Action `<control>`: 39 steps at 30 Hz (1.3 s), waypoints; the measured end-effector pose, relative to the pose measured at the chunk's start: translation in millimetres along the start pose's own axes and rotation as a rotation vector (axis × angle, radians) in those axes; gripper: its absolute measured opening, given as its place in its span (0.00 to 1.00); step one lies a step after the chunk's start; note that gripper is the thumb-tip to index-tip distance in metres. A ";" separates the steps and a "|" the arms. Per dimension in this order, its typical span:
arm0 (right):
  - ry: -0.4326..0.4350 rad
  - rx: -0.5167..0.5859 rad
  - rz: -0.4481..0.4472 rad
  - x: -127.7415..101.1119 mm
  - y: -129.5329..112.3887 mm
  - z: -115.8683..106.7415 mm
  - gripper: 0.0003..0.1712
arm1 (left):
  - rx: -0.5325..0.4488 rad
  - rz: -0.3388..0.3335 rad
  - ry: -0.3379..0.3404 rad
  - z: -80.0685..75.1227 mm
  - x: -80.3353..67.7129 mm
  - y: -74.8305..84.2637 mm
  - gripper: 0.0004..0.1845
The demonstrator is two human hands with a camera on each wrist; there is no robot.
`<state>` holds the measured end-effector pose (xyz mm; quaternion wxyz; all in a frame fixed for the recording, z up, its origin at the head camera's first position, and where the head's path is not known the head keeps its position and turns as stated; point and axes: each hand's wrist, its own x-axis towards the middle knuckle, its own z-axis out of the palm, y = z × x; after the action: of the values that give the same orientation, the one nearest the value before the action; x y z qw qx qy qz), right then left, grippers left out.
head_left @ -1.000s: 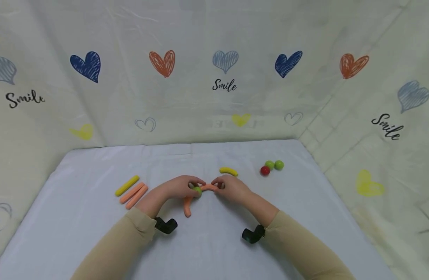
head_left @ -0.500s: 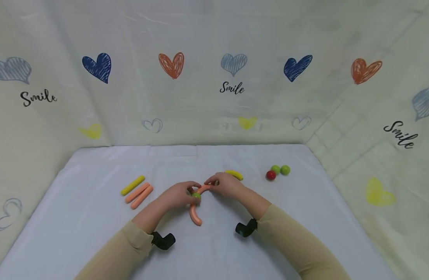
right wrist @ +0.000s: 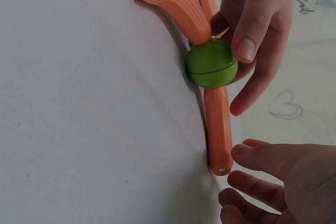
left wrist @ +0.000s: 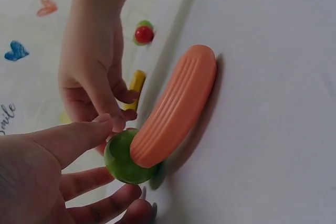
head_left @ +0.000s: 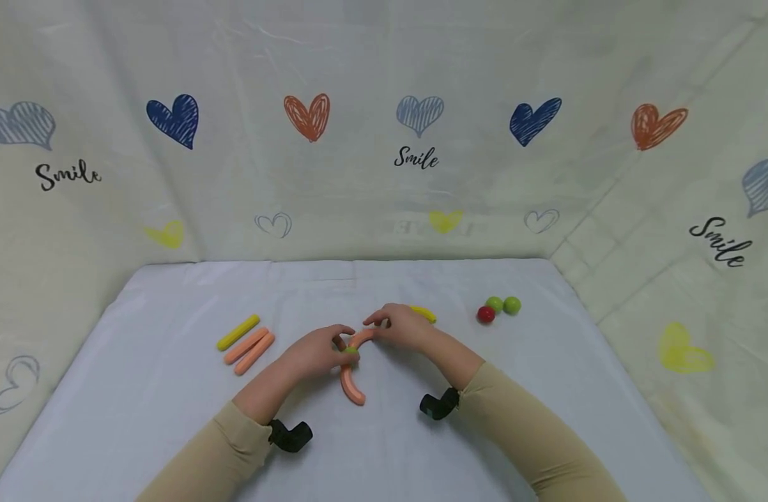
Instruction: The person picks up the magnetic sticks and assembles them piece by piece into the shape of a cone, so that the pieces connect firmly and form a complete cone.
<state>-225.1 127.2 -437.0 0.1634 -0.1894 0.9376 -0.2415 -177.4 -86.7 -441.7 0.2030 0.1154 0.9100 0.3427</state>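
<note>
My left hand (head_left: 315,351) pinches the green ball (right wrist: 211,62); a bump from my slack right hand (head_left: 404,329) could skew the orange stick (head_left: 361,338) toward the worktop's (head_left: 371,453) far edge.

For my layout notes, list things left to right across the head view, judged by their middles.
Yellow stick, pair of straight orange sticks, left hand, green ball it pinches, right hand, partly hidden yellow piece, red ball, rightmost green ball.
</note>
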 end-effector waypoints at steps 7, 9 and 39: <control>0.022 0.019 -0.004 -1.2 1.5 -6.6 0.15 | -0.001 -0.038 0.013 -4.0 4.9 0.9 0.28; 0.041 0.028 -0.009 -5.8 3.5 -9.9 0.15 | -0.004 -0.034 0.016 -3.7 8.8 2.0 0.27; 0.319 0.131 0.242 -94.9 143.4 -97.2 0.25 | -0.005 -0.019 0.022 6.8 42.0 10.6 0.20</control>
<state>-220.4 322.8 -409.8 0.0527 -0.0237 0.9498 -0.3074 -211.0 -60.3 -451.4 0.1963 0.1024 0.9124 0.3443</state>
